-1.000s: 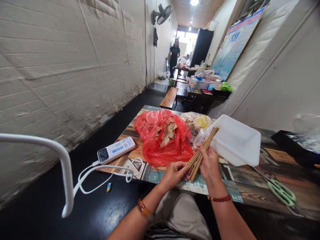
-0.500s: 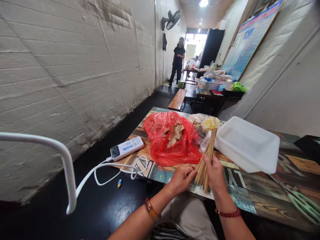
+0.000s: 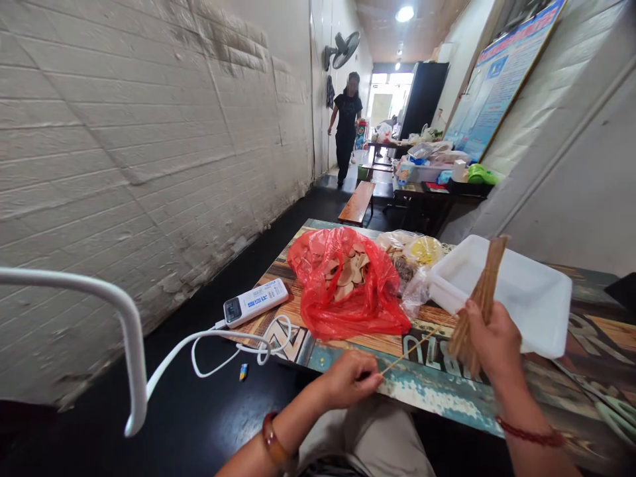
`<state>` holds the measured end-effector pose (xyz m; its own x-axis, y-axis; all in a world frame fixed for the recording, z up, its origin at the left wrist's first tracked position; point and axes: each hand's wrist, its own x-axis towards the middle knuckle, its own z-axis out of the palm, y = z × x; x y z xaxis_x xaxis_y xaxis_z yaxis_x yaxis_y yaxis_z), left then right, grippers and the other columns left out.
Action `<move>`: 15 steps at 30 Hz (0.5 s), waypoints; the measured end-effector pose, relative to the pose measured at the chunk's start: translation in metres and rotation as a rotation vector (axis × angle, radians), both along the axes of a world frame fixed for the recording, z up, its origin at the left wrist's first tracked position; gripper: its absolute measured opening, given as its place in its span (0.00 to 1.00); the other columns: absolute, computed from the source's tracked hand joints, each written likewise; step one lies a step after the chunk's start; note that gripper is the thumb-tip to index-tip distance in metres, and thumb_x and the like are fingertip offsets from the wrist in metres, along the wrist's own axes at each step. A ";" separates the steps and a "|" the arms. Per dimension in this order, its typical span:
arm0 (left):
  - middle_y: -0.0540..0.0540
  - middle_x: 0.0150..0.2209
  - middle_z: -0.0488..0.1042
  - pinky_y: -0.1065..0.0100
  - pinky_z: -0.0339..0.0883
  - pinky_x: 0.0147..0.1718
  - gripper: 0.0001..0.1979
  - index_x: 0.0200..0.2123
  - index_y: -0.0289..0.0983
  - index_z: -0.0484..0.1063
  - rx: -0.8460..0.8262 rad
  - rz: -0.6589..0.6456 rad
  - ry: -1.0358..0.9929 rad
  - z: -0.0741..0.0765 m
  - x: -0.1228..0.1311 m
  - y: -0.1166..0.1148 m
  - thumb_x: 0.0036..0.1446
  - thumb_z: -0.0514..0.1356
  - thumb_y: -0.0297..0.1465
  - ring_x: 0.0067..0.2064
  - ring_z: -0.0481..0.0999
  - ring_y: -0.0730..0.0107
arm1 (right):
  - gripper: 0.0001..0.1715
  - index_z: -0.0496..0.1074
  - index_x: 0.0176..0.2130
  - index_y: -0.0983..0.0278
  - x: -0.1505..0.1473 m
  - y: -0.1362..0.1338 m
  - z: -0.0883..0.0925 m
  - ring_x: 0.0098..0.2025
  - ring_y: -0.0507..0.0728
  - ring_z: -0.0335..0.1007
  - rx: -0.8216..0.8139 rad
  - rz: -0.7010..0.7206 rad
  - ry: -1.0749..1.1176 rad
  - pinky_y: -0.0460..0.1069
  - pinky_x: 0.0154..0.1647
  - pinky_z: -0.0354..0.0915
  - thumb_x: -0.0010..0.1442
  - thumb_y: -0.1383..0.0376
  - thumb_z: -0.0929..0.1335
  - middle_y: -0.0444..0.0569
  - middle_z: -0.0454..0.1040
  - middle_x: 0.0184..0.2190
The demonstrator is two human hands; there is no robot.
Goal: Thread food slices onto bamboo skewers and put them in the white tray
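My left hand point(image 3: 354, 379) is closed at the table's near edge, pinching the end of one thin wooden skewer point(image 3: 410, 351) that points up and to the right. My right hand point(image 3: 497, 341) grips a bundle of wooden skewers point(image 3: 479, 305), tilted and slightly blurred, in front of the white plastic tray point(image 3: 527, 298). Beyond my left hand lies an open red plastic bag point(image 3: 318, 278) holding flat tan slices point(image 3: 350, 273) of something I cannot name. Clear plastic bags point(image 3: 415, 262) with yellow and brown contents rest between the red bag and the tray.
A white power bank point(image 3: 256, 303) with a cable point(image 3: 203, 334) lies at the table's left edge. Green-handled scissors point(image 3: 616, 417) are at the right. A person point(image 3: 346, 126) is in the aisle beyond a wooden bench point(image 3: 358, 202). A white tube point(image 3: 114, 291) crosses the left foreground.
My right hand has carried the skewer bundle rightward, away from my left hand. One skewer is now apart from it, in my left hand. The person in the aisle has come closer.
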<state>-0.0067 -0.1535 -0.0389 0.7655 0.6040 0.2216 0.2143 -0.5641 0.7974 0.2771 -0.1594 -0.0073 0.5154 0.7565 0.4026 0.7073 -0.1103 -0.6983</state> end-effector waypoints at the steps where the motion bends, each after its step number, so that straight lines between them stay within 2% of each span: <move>1: 0.51 0.21 0.64 0.75 0.56 0.26 0.15 0.20 0.35 0.64 -0.032 0.029 -0.016 0.004 -0.008 0.001 0.58 0.52 0.33 0.26 0.63 0.77 | 0.27 0.69 0.37 0.64 0.007 -0.004 0.000 0.26 0.59 0.69 -0.067 0.000 -0.107 0.50 0.24 0.60 0.59 0.45 0.59 0.51 0.74 0.25; 4: 0.48 0.26 0.71 0.74 0.61 0.30 0.13 0.30 0.35 0.73 -0.120 0.134 -0.035 0.017 -0.032 0.006 0.59 0.53 0.34 0.30 0.68 0.74 | 0.25 0.71 0.41 0.62 0.019 -0.017 -0.007 0.29 0.62 0.73 -0.207 0.125 -0.406 0.52 0.27 0.63 0.61 0.48 0.57 0.52 0.76 0.28; 7: 0.45 0.31 0.75 0.72 0.63 0.33 0.13 0.36 0.35 0.75 -0.113 0.295 -0.062 0.027 -0.049 0.013 0.60 0.53 0.35 0.34 0.71 0.71 | 0.22 0.70 0.50 0.60 0.023 -0.021 -0.020 0.41 0.63 0.74 -0.224 0.308 -0.566 0.54 0.36 0.67 0.63 0.56 0.57 0.52 0.76 0.43; 9: 0.44 0.32 0.76 0.71 0.64 0.35 0.13 0.36 0.35 0.76 -0.074 0.358 -0.086 0.032 -0.055 0.017 0.60 0.53 0.34 0.35 0.72 0.70 | 0.22 0.68 0.53 0.60 0.026 -0.019 -0.029 0.44 0.62 0.73 -0.254 0.393 -0.608 0.54 0.40 0.68 0.63 0.59 0.58 0.52 0.75 0.48; 11: 0.44 0.32 0.76 0.70 0.64 0.35 0.13 0.36 0.35 0.76 -0.023 0.388 -0.085 0.034 -0.057 0.020 0.60 0.53 0.34 0.34 0.73 0.69 | 0.21 0.70 0.51 0.62 0.030 -0.016 -0.036 0.44 0.62 0.73 -0.277 0.442 -0.630 0.55 0.42 0.69 0.63 0.60 0.59 0.54 0.75 0.47; 15: 0.44 0.30 0.73 0.70 0.62 0.33 0.12 0.37 0.36 0.76 0.082 0.406 -0.016 0.034 -0.055 0.023 0.60 0.53 0.32 0.33 0.71 0.70 | 0.20 0.71 0.48 0.64 0.034 -0.020 -0.042 0.46 0.64 0.72 -0.159 0.423 -0.605 0.58 0.46 0.68 0.63 0.59 0.59 0.55 0.75 0.46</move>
